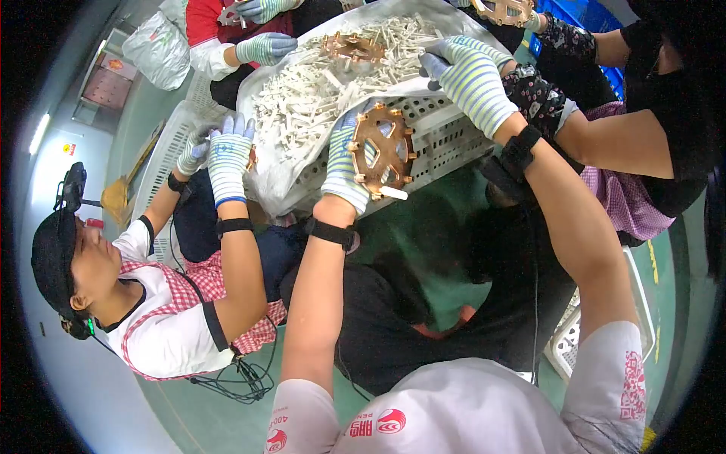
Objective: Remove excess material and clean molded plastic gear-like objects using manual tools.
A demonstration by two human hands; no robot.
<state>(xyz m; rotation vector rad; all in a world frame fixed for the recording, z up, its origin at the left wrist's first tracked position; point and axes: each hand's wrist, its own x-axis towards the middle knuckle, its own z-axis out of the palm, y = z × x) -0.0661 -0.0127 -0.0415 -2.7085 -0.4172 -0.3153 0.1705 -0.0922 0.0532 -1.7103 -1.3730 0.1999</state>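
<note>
My left hand [342, 168], in a striped knit glove, is closed around a copper-coloured round plate [391, 160]. The plate has cut-out openings and small knobs around its rim. A short white stick [394, 193] juts from its lower edge. My right hand [473, 82], gloved the same way, is over the right side of a heap of white sticks [306, 102]. Its fingers are curled together, and whatever they hold is hidden. Another copper-coloured plate [354, 47] lies on the heap.
The heap rests on a pale plastic sheet [266, 178] over white perforated crates [450, 140]. A co-worker [162, 303] sits at the left, gloved hands by the heap. Other people's hands [266, 49] work at the far side and right. Blue crates [578, 19] stand at the far right.
</note>
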